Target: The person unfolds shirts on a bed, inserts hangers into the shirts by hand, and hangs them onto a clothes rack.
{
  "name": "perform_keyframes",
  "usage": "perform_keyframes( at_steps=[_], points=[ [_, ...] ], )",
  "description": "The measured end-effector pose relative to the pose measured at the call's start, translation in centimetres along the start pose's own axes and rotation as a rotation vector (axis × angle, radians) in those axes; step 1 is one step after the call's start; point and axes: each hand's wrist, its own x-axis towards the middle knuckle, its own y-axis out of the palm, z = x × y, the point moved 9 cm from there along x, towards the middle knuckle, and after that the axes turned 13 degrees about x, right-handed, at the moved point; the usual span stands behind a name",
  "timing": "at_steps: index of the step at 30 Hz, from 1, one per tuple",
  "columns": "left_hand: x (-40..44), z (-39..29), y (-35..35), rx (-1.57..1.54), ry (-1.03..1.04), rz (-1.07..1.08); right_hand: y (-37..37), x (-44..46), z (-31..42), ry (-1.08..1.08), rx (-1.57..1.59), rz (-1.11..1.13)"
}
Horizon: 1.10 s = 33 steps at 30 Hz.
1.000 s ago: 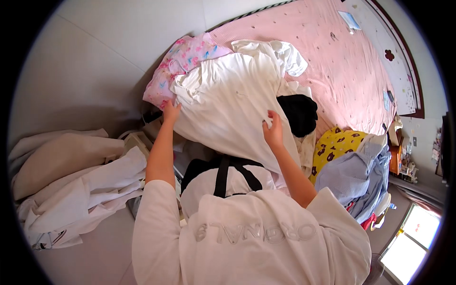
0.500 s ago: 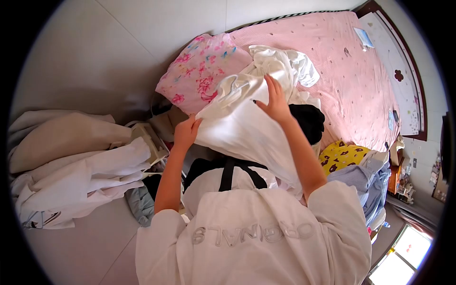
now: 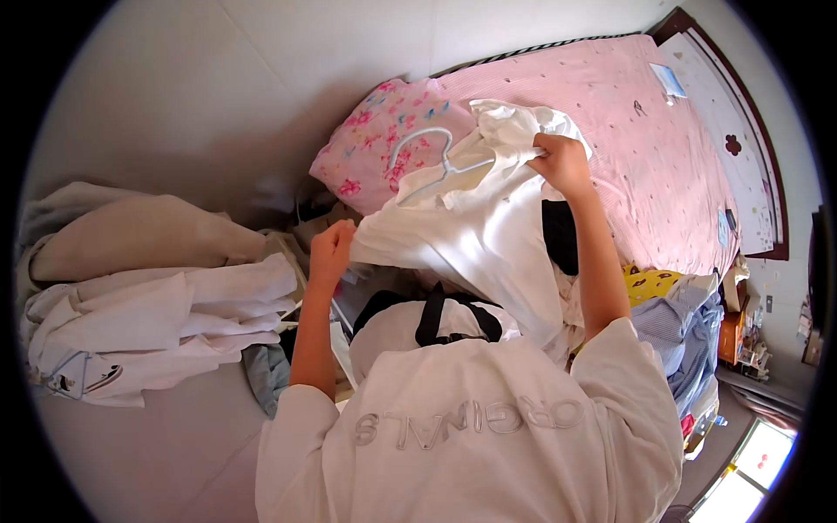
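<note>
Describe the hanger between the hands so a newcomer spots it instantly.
From the pink bed, go left to the flowered pillow. In front, the left hand and right hand grip a white garment. The hanger pokes out of that; its thin, pale, curved hook sets it apart from garment and pillow.

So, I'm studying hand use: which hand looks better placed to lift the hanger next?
Probably the right hand: it grips the shirt near one end of the hanger. The left hand holds the shirt's edge, apart from the visible hanger.
</note>
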Motion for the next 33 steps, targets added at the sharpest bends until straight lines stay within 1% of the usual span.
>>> perform_keyframes(
  at_steps=[3,6,8,9,11,13,16,18,20,23,26,27,30,33],
  points=[
    [-0.4,-0.9,1.4,-0.138,-0.079,0.276,-1.8,0.2,0.0,-0.153,-0.059,-0.013],
    [0.1,-1.5,4.1,-0.498,-0.396,0.489,-3.6,0.4,1.6,-0.265,-0.072,-0.052],
    [0.7,1.6,9.6,-0.519,-0.491,0.725,-4.4,0.4,2.4,-0.328,-0.063,-0.088],
    [2.0,6.1,15.1,-0.515,-0.365,0.786,-4.5,0.4,2.9,-0.341,-0.051,-0.088],
    [2.0,8.2,20.2,-0.520,-0.355,0.894,-4.3,0.1,3.3,-0.346,-0.012,-0.067],
    [0.8,4.0,20.7,-0.540,-0.593,0.995,-4.3,-0.6,3.4,-0.337,0.010,-0.057],
    [1.7,0.2,15.4,-0.242,-0.533,0.698,-4.5,-1.9,2.7,-0.307,0.012,-0.062],
    [4.4,2.0,13.7,-0.177,-0.237,0.441,-4.9,-3.0,1.4,-0.294,-0.004,-0.087],
    [4.5,-2.7,5.7,0.055,-0.118,0.126,-5.7,-3.9,1.2,-0.272,-0.001,-0.125],
    [3.6,-6.9,-1.9,0.142,0.191,-0.266,-5.8,-4.9,0.9,-0.255,0.012,-0.137],
    [2.1,-6.3,2.3,0.574,0.311,-0.022,-4.8,-5.1,1.5,-0.243,0.038,-0.108],
    [2.0,-4.4,4.4,0.628,0.152,0.281,-4.3,-5.1,1.7,-0.250,0.046,-0.087],
    [2.1,-0.3,6.0,0.808,0.037,0.435,-2.9,-4.7,2.2,-0.286,0.057,-0.033],
    [4.6,-3.2,0.6,0.711,-0.038,0.192,-2.2,-5.0,2.9,-0.320,0.078,0.009]
  ],
)
